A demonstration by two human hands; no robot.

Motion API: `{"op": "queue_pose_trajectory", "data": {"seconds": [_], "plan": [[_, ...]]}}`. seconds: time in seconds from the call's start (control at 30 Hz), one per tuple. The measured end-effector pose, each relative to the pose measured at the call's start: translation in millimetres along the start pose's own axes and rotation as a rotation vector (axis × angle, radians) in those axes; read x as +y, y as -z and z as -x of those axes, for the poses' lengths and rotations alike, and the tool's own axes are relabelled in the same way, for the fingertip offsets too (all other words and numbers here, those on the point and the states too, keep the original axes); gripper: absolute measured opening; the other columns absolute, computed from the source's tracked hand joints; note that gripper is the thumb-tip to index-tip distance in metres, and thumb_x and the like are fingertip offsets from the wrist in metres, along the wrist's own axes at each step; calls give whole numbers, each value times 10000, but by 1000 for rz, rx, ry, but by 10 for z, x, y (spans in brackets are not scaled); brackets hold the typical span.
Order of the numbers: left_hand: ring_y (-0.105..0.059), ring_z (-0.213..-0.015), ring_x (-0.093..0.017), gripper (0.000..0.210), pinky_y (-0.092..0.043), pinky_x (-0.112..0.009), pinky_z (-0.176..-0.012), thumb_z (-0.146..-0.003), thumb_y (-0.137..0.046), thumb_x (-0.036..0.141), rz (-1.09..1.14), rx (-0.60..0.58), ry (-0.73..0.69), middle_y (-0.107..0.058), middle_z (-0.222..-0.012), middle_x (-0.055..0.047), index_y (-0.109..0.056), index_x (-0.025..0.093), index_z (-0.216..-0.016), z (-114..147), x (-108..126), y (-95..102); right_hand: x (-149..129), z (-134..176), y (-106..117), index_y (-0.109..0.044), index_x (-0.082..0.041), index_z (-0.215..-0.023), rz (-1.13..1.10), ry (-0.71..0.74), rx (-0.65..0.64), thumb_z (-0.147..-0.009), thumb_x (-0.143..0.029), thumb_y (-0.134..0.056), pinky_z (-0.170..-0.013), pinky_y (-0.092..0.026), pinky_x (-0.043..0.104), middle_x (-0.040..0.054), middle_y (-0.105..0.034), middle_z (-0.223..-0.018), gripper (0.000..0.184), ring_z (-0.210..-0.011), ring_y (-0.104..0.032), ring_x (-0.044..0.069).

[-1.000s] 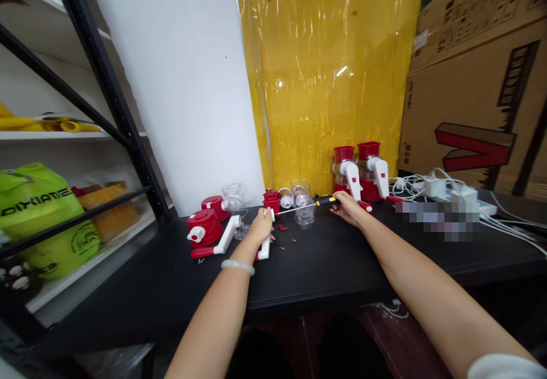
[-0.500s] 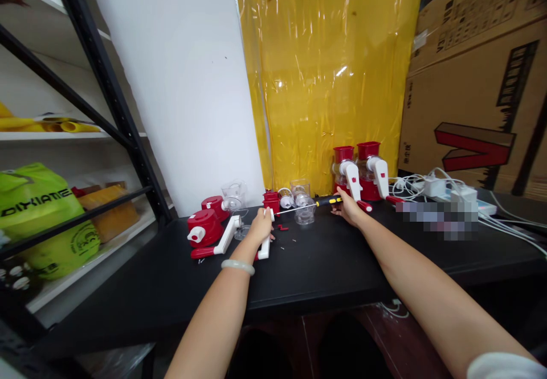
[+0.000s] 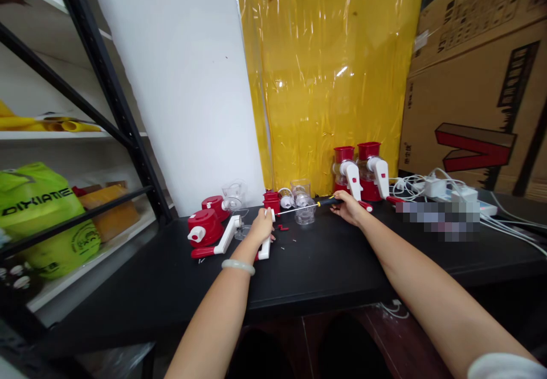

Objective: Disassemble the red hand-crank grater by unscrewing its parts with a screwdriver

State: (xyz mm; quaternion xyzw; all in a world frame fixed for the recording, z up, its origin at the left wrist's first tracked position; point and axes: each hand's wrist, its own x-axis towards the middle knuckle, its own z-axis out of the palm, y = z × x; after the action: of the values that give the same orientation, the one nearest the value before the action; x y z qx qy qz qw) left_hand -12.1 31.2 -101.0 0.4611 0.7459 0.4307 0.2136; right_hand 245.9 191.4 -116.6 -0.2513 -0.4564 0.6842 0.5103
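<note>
My left hand (image 3: 260, 228) is closed around the white upper end of a crank handle (image 3: 265, 249), whose lower end with a bit of red shows below my fingers. A screwdriver (image 3: 327, 201) with a black and yellow grip lies level in my right hand (image 3: 348, 208), fingers wrapped about its back end. Its long metal shaft points left and meets the white end at my left hand; the tip is hidden. Below the shaft lie a small red crank-shaped piece (image 3: 282, 228) and a couple of tiny screws (image 3: 294, 240).
Left stand red grinder bases (image 3: 205, 228) and another white crank (image 3: 231, 234). Clear plastic housings (image 3: 305, 214) and red parts (image 3: 270, 201) sit behind my hands. Two assembled grinders (image 3: 345, 168), white cables (image 3: 410, 188) and a large carton (image 3: 470, 94) are at the right. A shelf rack (image 3: 98, 71) borders the left.
My right hand's fingers have shifted slightly round the screwdriver's grip. My left hand and the crank handle stay in nearly the same place.
</note>
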Motion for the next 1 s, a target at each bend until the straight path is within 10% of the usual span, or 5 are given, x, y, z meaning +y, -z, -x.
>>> {"op": "queue_pose_trajectory", "data": {"seconds": [0.27,0.4,0.7,1.0], "plan": [[-549,-379,-144,383,-499,-288,-441,-1013,-223,505,-34,5,7,-544,-665,14,-438,200,-1100,-8,7,12,37,-54,-4,-460,-240,-757,139,-67,78,-873,-546,-565,-538,-482,278,-54,-447,-483,344,-443,-423,114],[-548,-374,-148,379,-488,-285,-427,-1015,-219,500,-21,1,9,-543,-663,13,-433,201,-1105,-6,7,15,92,-75,16,-434,-243,-752,194,-18,49,-818,-451,-694,-532,-483,248,-106,-323,-433,339,-401,-342,80],[-538,-366,-145,377,-486,-287,-420,-1009,-236,503,-13,-1,1,-534,-660,14,-443,197,-1083,-11,-9,5,16,-28,10,-487,-234,-771,28,-14,38,-645,-209,-636,-576,-489,270,-40,-542,-683,197,-571,-513,113],[-554,-383,-147,398,-493,-284,-435,-1009,-228,520,-25,-2,18,-549,-666,12,-440,201,-1117,-18,-5,21,44,-49,-8,-455,-245,-772,155,-48,75,-823,-485,-652,-514,-470,266,-80,-403,-460,314,-409,-391,98]]}}
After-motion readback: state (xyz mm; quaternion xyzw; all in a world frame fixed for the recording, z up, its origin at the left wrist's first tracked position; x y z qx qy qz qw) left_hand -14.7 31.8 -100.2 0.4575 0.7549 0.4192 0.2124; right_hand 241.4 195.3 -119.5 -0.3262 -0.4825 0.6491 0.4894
